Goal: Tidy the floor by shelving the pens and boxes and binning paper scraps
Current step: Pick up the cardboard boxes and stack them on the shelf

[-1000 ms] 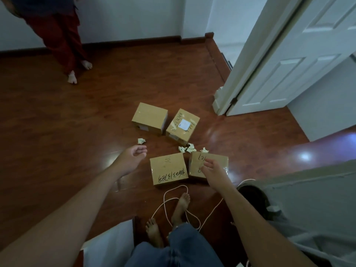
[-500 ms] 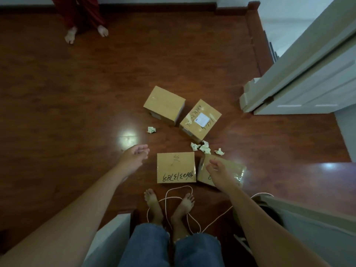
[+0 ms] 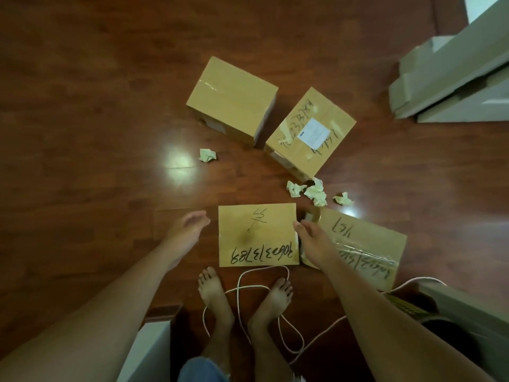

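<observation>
Left hand: fingers loosely apart, empty, just left of the near box.
Right hand: at the near box's right edge, over the taped box; whether its fingers grip is hard to tell.
Far boxes: plain box and labelled box, side by side on the floor.
Paper scraps: one alone, a cluster between the boxes.
Cord: white, looped around the bare feet.

Tan boxes, red-brown floor
</observation>
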